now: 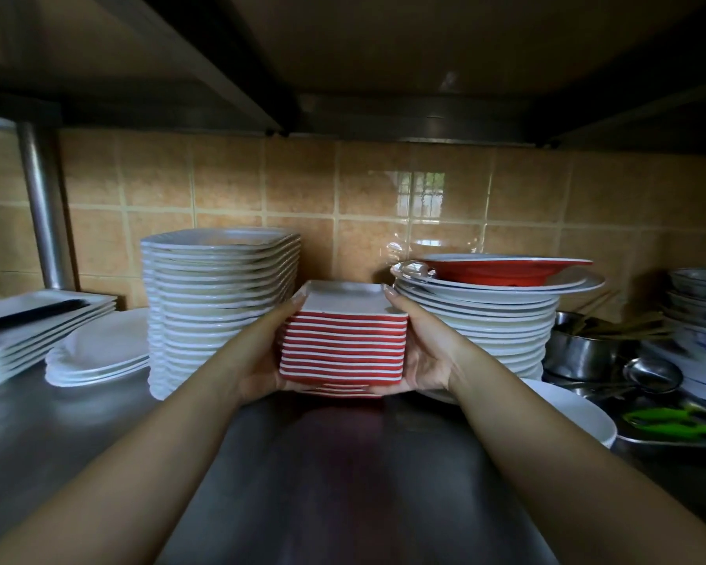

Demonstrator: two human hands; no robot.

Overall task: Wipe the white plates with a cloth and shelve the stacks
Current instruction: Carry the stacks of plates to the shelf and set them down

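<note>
- Tan wall tiles (229,185) are seen at the back, beneath the dark underside of an upper shelf (384,55).
- A steel shelf (98,434) is shown carrying all the crockery, with a round steel post (45,205) standing at its far left.
- A stack of small square plates (343,344), red on the sides and white on top, is held between both hands, between two taller stacks.
- The stack's left side is gripped by the left hand (261,356), with the fingers curled under its base and a fingertip laid at the top rim.
- Its right side is gripped by the right hand (420,352) in the same way, with a finger reaching up to the top corner.
- Whether the stack's base is resting on the shelf cannot be told.
- A tall stack of white square plates (217,307) is seen just left of the held stack.
- Oval white plates (98,352) are laid further left, and a low stack of rectangular trays (29,332) is set at the far left edge.
- A stack of round white plates (498,320) is placed just right of the held stack, topped by a red bowl (506,271).
- A steel pot (579,352), a ladle (649,377), green scissors (669,422) and blue-patterned bowls (697,311) are gathered at the right.
- A white bowl (571,413) is set near the right forearm.
</note>
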